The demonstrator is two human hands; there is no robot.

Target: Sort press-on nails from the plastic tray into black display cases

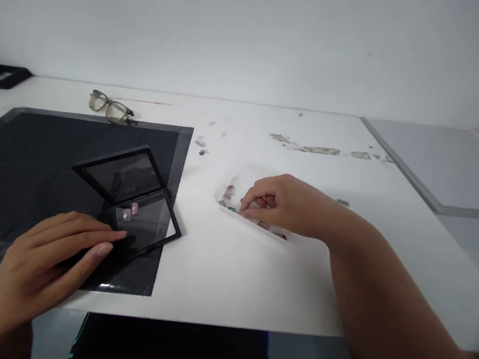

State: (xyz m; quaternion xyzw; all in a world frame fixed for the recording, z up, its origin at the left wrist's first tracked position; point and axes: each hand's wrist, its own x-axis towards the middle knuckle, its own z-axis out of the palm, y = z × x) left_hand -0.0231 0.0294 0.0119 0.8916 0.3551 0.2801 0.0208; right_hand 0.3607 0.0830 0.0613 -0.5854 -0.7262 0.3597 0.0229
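Resting flat with fingers stretched out and close together, the left hand [49, 256] presses its fingertips on the near corner of an open black display case [134, 203]. Just beyond those fingertips, inside the case's lower half, lie two small pink gems [129, 212] side by side; the hinged lid stands tilted up behind them. Under this hand and the case spreads a dark mat [21, 179], and at the mat's far edge, well beyond the hand, sits a pair of glasses [110, 107].

Off to the other side, the right hand [282, 204] is curled, its fingertips drawn together down in a clear shallow tray [232, 184] that lies on the white desk [233, 281]. Whether something is pinched between them cannot be told. Around the fingertips the tray holds a scatter of small stones [227, 196], pinkish and greenish, some showing beneath the palm too. Farther beyond this hand, toward the mat's far corner, a couple of loose small pieces [202, 147] lie on the desk, and farther out still the desk's surface shows worn patches [311, 147].
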